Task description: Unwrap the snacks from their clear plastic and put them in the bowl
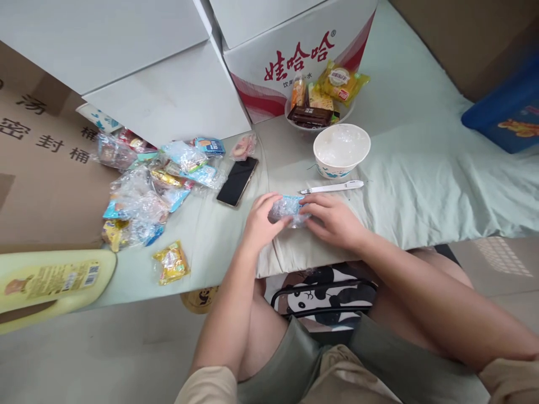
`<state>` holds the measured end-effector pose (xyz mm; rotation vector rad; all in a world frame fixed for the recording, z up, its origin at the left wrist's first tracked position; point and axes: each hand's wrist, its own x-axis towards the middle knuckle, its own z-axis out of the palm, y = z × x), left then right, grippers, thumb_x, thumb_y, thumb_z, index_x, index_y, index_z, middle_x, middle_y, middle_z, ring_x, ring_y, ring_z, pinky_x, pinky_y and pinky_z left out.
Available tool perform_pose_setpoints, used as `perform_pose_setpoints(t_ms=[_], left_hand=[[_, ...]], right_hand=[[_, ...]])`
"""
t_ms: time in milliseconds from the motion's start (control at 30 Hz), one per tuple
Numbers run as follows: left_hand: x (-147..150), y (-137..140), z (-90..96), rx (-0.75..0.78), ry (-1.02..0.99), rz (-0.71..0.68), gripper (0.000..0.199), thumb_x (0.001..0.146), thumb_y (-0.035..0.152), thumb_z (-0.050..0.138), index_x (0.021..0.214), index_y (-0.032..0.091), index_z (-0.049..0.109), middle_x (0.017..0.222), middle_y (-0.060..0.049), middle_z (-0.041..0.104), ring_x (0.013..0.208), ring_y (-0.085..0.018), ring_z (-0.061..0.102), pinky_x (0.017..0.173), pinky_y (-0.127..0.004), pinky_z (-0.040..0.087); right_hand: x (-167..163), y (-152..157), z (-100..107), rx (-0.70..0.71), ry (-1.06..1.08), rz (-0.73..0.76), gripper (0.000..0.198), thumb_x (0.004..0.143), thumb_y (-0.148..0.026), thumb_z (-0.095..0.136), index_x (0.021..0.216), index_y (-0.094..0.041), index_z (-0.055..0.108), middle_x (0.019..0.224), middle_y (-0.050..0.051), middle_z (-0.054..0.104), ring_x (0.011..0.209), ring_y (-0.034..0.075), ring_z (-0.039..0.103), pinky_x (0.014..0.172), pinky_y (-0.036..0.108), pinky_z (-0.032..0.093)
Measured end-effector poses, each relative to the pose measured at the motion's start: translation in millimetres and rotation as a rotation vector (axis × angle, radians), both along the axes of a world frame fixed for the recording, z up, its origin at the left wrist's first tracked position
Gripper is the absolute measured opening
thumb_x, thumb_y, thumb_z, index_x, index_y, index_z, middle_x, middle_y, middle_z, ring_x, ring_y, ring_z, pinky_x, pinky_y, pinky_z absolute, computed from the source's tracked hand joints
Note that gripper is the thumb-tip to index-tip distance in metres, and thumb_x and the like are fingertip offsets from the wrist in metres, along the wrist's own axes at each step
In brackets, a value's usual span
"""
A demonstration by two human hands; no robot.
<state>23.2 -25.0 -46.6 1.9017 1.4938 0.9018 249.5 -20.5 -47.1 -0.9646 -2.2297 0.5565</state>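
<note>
Between my two hands, on the green cloth near its front edge, is a small clear-and-blue plastic snack packet (289,209). My left hand (261,220) is curled around its left side, thumb along the near edge. The fingers of my right hand (332,220) press on its right end. Just beyond my right hand lies a white utility knife (332,187). Behind the knife stands a white paper bowl (342,151) with clear crumpled plastic inside. A black phone (238,181) rests beyond my left hand.
Several wrapped snacks (143,196) are heaped at the left, and a yellow packet (172,262) lies nearer the edge. A clear bowl of snacks (315,109) stands before a white carton (252,62). A yellow jug (54,280) lies at far left, a blue container (505,120) at right.
</note>
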Motion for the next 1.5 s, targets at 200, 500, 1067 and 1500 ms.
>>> perform_pose_setpoints(t_ms=[200, 500, 1067, 1500], left_hand=[[-16, 8, 0.2, 0.013, -0.372, 0.444, 0.010, 0.079, 0.027, 0.066, 0.085, 0.021, 0.061, 0.081, -0.001, 0.066, 0.076, -0.015, 0.062, 0.073, -0.027, 0.050], [-18, 2, 5.0, 0.106, -0.401, 0.481, 0.006, 0.076, 0.022, 0.055, 0.082, 0.022, 0.059, 0.083, -0.001, 0.065, 0.082, -0.017, 0.063, 0.078, -0.028, 0.050], [-12, 2, 4.3, 0.109, 0.000, 0.294, 0.014, 0.074, 0.011, 0.056, 0.079, 0.022, 0.063, 0.082, -0.001, 0.066, 0.081, -0.018, 0.062, 0.077, -0.030, 0.047], [-5, 0, 2.1, 0.064, 0.014, 0.215, 0.015, 0.076, 0.009, 0.056, 0.078, 0.022, 0.063, 0.083, -0.001, 0.065, 0.079, -0.018, 0.061, 0.073, -0.029, 0.046]], right_hand=[[13, 10, 2, -0.083, 0.048, -0.323, 0.012, 0.085, -0.018, 0.053, 0.091, -0.023, 0.062, 0.095, 0.010, 0.070, 0.093, 0.029, 0.064, 0.082, 0.043, 0.050], [11, 2, 12, -0.013, 0.156, -0.297, 0.023, 0.085, -0.016, 0.047, 0.100, -0.025, 0.062, 0.104, 0.008, 0.070, 0.101, 0.028, 0.065, 0.092, 0.046, 0.049], [8, 5, 5, -0.027, -0.008, -0.220, 0.017, 0.089, -0.020, 0.050, 0.085, -0.023, 0.066, 0.087, 0.008, 0.073, 0.088, 0.028, 0.064, 0.083, 0.043, 0.049], [7, 3, -1, -0.105, -0.099, -0.103, 0.017, 0.090, -0.021, 0.049, 0.088, -0.021, 0.066, 0.085, 0.009, 0.070, 0.085, 0.026, 0.061, 0.083, 0.042, 0.047]])
